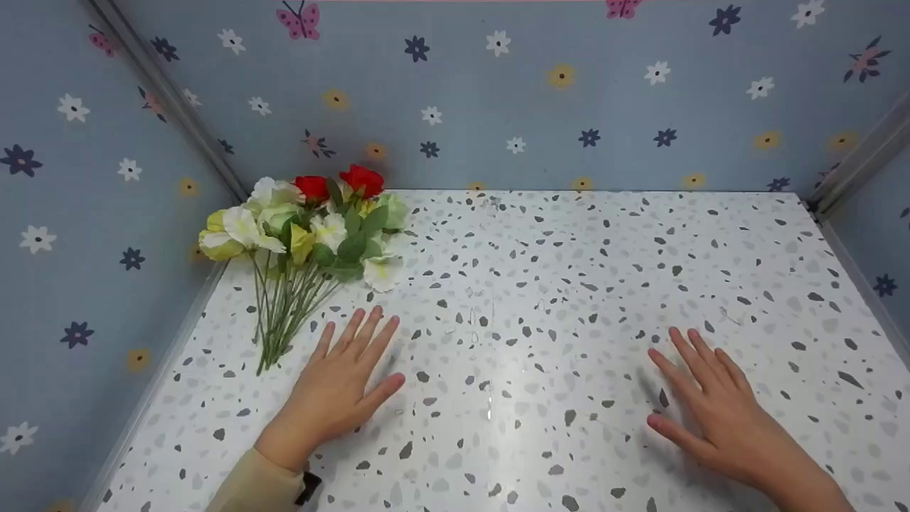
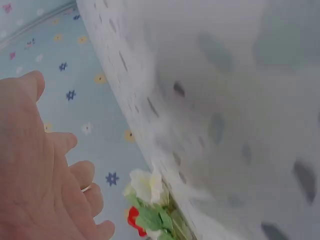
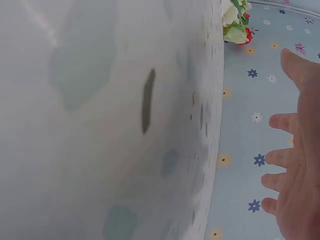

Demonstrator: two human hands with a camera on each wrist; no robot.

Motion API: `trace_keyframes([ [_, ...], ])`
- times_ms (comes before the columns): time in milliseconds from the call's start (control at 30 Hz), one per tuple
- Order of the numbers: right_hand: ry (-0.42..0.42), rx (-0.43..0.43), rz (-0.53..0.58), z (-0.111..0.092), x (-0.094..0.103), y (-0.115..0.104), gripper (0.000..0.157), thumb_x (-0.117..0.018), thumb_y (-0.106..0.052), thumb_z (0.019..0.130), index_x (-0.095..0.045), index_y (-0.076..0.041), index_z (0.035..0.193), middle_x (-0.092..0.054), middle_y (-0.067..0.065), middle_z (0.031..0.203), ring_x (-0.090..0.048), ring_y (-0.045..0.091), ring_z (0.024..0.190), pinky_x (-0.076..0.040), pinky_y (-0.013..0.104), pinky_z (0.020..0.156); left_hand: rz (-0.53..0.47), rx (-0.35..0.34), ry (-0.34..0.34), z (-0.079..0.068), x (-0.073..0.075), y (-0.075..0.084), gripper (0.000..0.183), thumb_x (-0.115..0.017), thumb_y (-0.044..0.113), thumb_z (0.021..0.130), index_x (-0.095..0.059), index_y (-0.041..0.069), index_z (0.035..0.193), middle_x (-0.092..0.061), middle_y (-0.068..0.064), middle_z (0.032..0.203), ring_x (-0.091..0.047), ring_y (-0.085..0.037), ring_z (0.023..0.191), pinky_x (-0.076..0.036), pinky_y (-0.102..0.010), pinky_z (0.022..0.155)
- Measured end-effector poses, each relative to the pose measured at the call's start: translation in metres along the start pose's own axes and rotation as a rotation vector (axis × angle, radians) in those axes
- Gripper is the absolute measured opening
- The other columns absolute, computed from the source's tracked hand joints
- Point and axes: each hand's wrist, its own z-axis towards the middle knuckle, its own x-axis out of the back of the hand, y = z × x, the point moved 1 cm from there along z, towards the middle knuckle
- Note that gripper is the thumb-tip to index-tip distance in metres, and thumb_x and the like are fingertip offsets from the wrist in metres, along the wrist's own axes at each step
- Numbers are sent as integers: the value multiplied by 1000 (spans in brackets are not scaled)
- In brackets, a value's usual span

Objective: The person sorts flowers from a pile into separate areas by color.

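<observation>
A bunch of artificial-looking flowers (image 1: pixel 306 235) lies at the back left of the table, red, white, yellow and pale green heads toward the wall and green stems (image 1: pixel 284 320) toward me. My left hand (image 1: pixel 338 391) is held palm down with fingers spread, just right of the stem ends and apart from them. On the right side, my right hand (image 1: pixel 718 412) is also palm down, fingers spread, holding nothing. In the left wrist view the flowers (image 2: pixel 150 200) show beyond the fingertips; the right wrist view catches a few flower heads (image 3: pixel 235 22) farther off.
The white speckled tabletop (image 1: pixel 526 320) extends between and beyond the hands. Blue flower-patterned panels (image 1: pixel 469 92) stand along the back and both sides, with metal corner strips (image 1: pixel 170 99). A dark band (image 1: pixel 308 488) sits at the left sleeve's cuff.
</observation>
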Motion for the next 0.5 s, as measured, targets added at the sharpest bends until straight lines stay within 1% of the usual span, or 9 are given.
trace_keyframes([
  [100,4,-11,8,0,0,4,86,-76,-47,101,-36,-17,171,-11,12,183,-2,33,169,11,40,133,2,65,-2,11,10,-20,85,-47,58,113,-15,8,175,-12,-15,181,-10,-41,167,-4,-66,132],
  [167,5,-23,12,1,0,7,86,-76,-46,101,-36,-17,171,-11,12,183,-4,35,169,11,41,133,0,122,18,19,15,-37,84,-51,50,114,-18,-2,172,-19,-25,177,-14,-50,164,-8,-69,131],
  [200,5,-29,14,1,0,9,86,-76,-46,101,-36,-17,171,-11,12,183,-5,36,169,11,41,133,2,150,41,23,18,-46,82,-54,44,113,-23,-7,169,-26,-31,173,-18,-55,162,-12,-71,130],
  [233,2,-36,14,1,0,10,86,-75,-46,101,-35,-17,172,-10,13,183,-5,37,169,12,41,133,1,173,74,27,20,-55,78,-57,37,113,-29,-13,165,-35,-37,167,-27,-59,157,-20,-72,128],
  [300,-3,-48,17,2,1,12,86,-75,-47,102,-35,-17,172,-10,13,183,-4,37,169,12,41,133,5,217,135,32,22,-70,64,-62,25,109,-45,-21,150,-53,-44,147,-46,-65,141,-35,-74,118],
  [333,-8,-53,19,2,1,13,85,-74,-47,102,-35,-16,172,-10,13,183,-4,37,169,12,40,133,7,236,163,33,22,-77,54,-64,19,107,-53,-23,139,-60,-46,135,-54,-67,129,-43,-75,111],
  [400,-22,-62,19,3,1,14,86,-73,-49,103,-34,-16,172,-9,14,183,-2,36,169,13,41,133,13,266,193,35,22,-88,36,-65,10,103,-63,-22,119,-67,-44,112,-63,-66,107,-51,-73,96],
  [433,-26,-66,21,4,2,15,86,-73,-49,103,-35,-16,172,-9,14,183,-2,36,169,13,43,133,10,280,197,36,22,-93,28,-65,6,101,-65,-20,109,-68,-41,104,-64,-64,99,-52,-72,90],
  [500,-30,-72,28,5,3,16,86,-73,-49,103,-35,-15,172,-8,14,183,-2,36,169,12,45,133,-1,311,190,36,22,-99,17,-66,1,97,-67,-15,96,-68,-36,94,-65,-61,92,-53,-72,84],
])
